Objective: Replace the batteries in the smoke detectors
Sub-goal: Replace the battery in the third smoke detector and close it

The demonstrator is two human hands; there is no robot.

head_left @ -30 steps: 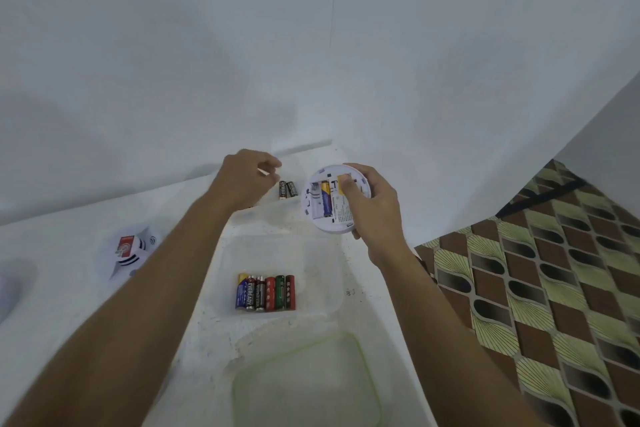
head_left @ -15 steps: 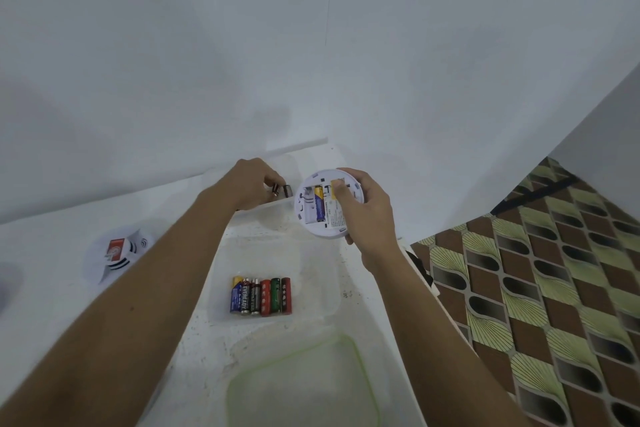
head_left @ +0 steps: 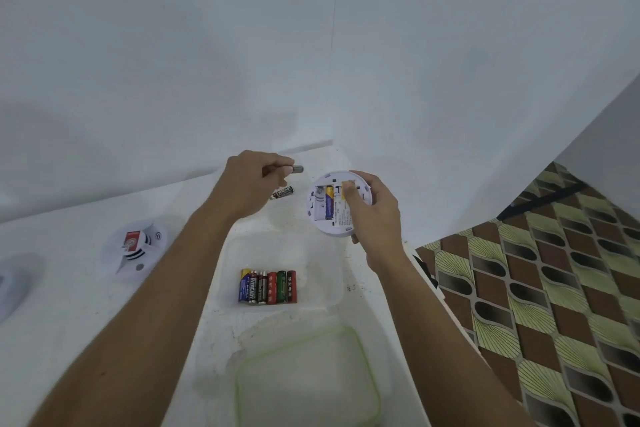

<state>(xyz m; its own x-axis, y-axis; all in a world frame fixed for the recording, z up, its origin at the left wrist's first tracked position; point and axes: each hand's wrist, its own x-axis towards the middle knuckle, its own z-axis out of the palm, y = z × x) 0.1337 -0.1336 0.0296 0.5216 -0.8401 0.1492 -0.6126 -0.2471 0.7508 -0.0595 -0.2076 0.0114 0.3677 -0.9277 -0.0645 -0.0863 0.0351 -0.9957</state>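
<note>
- You're standing at a white counter [head_left: 86,288] set into a corner of plain white walls, with a brown-and-green patterned floor [head_left: 554,288] to the right.
- A green-rimmed lid [head_left: 367,350] lies flat on the near side of the clear tub [head_left: 228,253] (your landmark here).
- One smoke detector [head_left: 133,246] sits face up on the counter, well left of the tub.
- The other smoke detector [head_left: 325,218] is held above the tub's far right corner, with its back facing you and a blue-and-gold cell in its bay.
- Your right hand [head_left: 374,215] grips that detector by its rim, with the thumb pressed into the bay.
- Your left hand [head_left: 249,180], above the tub's far edge, pinches a battery [head_left: 297,169] at the fingertips.
- A row of batteries [head_left: 268,287] lies side by side inside the tub.
- A loose black battery [head_left: 282,191] lies just beyond the tub, under your left hand.
</note>
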